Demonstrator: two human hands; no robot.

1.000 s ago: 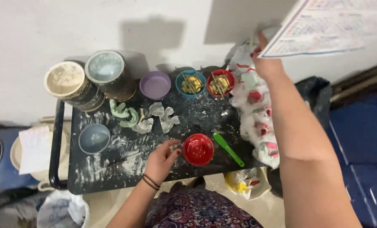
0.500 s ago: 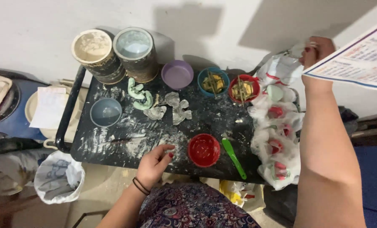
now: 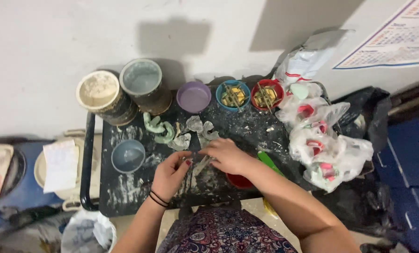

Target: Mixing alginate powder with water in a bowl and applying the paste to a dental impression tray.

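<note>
Spatula [image 3: 201, 165], a thin pale blade, lies between the two hands on the dark, plaster-spattered table [image 3: 125, 197], its long axis running slantwise from low near the left hand [image 3: 171, 172] up towards the right hand [image 3: 227, 156]. Both hands meet on it: the left hand's grip pinches the lower end with its fingertips closed on it, and the right hand's grip covers the upper end, fingers curled down over it, though how tightly cannot be told. Neither hand is clearly nearer; the blade spans the gap between them.

Just right of the spatula, a red bowl [image 3: 240, 180] sits mostly hidden under the right forearm, with a green stick [image 3: 269, 161] beyond it. Above the spatula lie a few grey plaster casts [image 3: 197, 129] and two green ones [image 3: 158, 130]. Left of the spatula stands one grey-blue bowl [image 3: 128, 156]. Along the table's far edge, above the spatula, stand two large tubs [image 3: 125, 91], one purple bowl [image 3: 193, 97], one blue bowl [image 3: 233, 95] and one more red bowl [image 3: 265, 94]. Far right of the spatula, a heap of clear bags [image 3: 329, 140] holds pink casts.
</note>
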